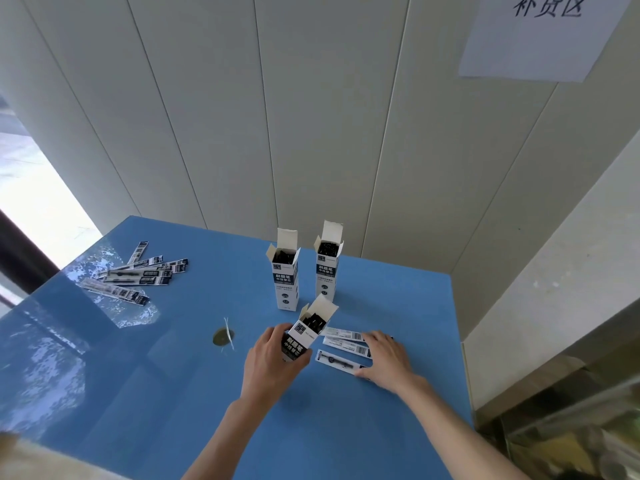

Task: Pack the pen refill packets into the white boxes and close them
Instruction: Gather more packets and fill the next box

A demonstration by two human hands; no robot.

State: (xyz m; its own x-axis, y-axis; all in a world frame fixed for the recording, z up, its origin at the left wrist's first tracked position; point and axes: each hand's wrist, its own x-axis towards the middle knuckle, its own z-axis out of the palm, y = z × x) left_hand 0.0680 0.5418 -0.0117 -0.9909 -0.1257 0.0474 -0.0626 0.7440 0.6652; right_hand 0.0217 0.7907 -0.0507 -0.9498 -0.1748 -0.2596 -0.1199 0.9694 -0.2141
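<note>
The left hand grips a white box with its flap open, tilted, near the middle of the blue table. The right hand lies with straight fingers on the refill packets just beside that box. Two more open boxes stand upright toward the far edge, and a pile of packets lies near the far left corner.

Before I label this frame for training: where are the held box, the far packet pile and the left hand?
held box (pixel 300 341): head view, on its printed front panel.
packet pile (pixel 138 276): head view, on a middle packet of the heap.
left hand (pixel 272 358): head view, on the back of the hand.
</note>
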